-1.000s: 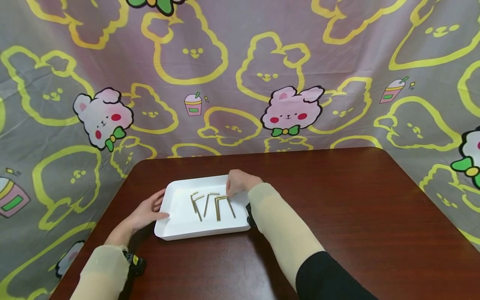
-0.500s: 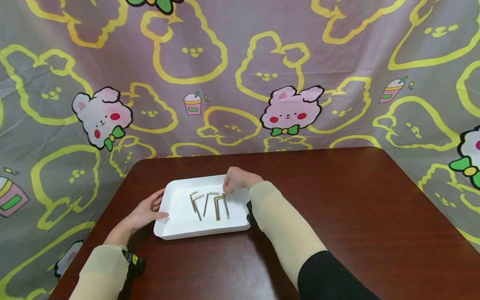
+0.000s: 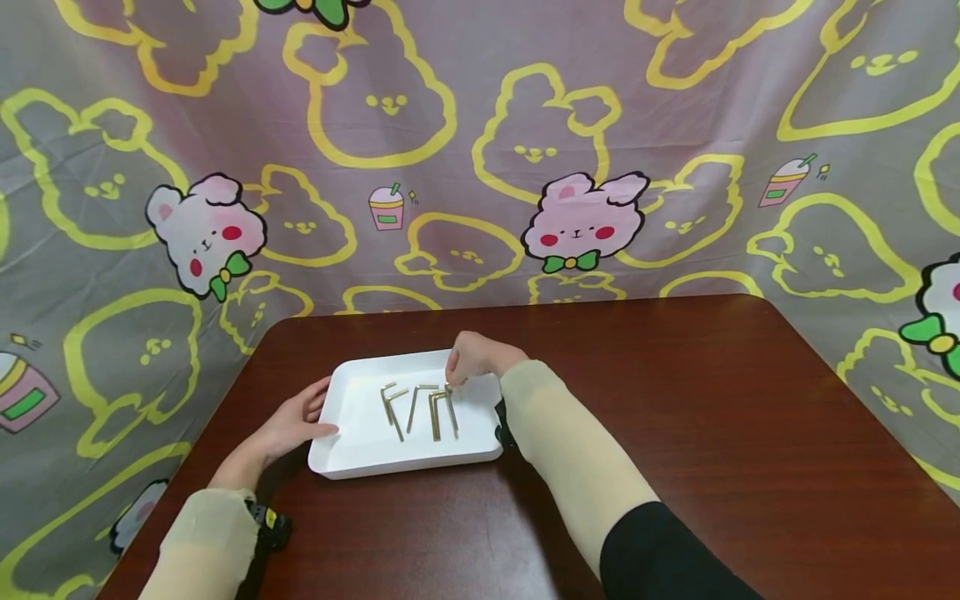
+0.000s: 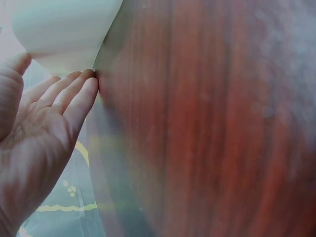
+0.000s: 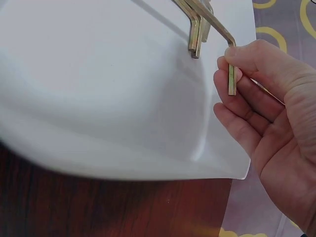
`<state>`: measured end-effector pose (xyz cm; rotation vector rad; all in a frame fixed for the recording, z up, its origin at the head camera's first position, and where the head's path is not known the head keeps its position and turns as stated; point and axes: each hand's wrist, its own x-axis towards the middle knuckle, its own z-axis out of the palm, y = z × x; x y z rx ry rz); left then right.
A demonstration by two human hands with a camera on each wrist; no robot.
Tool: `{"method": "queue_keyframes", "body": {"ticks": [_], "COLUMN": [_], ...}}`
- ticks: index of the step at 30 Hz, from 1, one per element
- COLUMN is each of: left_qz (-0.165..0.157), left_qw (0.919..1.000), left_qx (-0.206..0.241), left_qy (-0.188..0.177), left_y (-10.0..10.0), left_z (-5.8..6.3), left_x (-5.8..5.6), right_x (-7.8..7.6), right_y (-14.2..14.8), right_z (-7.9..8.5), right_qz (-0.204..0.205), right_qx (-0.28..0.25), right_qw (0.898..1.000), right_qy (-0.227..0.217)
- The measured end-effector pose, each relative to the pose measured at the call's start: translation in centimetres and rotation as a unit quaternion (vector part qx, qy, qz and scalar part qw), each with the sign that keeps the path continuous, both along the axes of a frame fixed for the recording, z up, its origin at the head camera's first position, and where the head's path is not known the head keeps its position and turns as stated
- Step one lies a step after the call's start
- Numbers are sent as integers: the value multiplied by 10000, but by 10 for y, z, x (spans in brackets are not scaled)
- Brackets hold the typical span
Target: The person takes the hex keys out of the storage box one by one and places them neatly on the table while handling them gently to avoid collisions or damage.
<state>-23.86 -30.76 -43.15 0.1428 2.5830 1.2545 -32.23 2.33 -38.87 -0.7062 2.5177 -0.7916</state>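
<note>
A white rectangular tray (image 3: 356, 454) lies on the table with several brass-coloured hex keys (image 3: 391, 412) in it, long arms toward the person. My left hand (image 3: 292, 421) touches the tray's left wall with thumb and fingertips; in the left wrist view its fingers (image 4: 74, 96) are nearly straight against the tray's side. Over the right part of the tray, my right hand (image 3: 476, 358) pinches one hex key (image 5: 232, 74) by its short arm, between thumb and index finger. The long arm of that key slants down beside other hex keys (image 5: 196, 37).
A dark red-brown wooden table (image 3: 675, 433) extends to the right and in front of the tray. Behind it hangs a grey-purple cloth (image 3: 465, 108) with yellow outlines and cartoon animals. Dark wrist-camera mounts (image 3: 273, 529) sit on both wrists.
My right hand has shifted slightly left and away from the person, bringing its hex key closer to the neighbouring ones and more upright in the head view. The left hand and tray stay put.
</note>
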Motion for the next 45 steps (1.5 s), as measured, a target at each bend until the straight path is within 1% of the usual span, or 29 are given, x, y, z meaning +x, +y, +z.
{"method": "queue_keyframes", "body": {"ticks": [11, 19, 22, 29, 38, 45], "left_qz": [48, -6, -27, -46, -70, -13], "left_qw": [10000, 10000, 10000, 10000, 10000, 10000], "left_qx": [-43, -26, -29, -46, -19, -35], "left_qy": [-13, -2, 23, 46, 7, -33], "left_y": [-1, -1, -1, -1, -1, 0], "left_z": [1, -1, 0, 0, 1, 2], "left_x": [0, 0, 1, 0, 1, 2], "right_x": [-2, -1, -1, -1, 0, -1], "right_y": [-4, -4, -3, 2, 9, 13], "right_z": [11, 14, 16, 19, 24, 28], "right_qz": [113, 241, 308, 384, 257, 296], "right_qx": [151, 144, 67, -279, -402, -487], "right_qw": [9998, 9994, 9992, 9988, 9987, 9982], "right_qy": [118, 203, 249, 145, 164, 198]}}
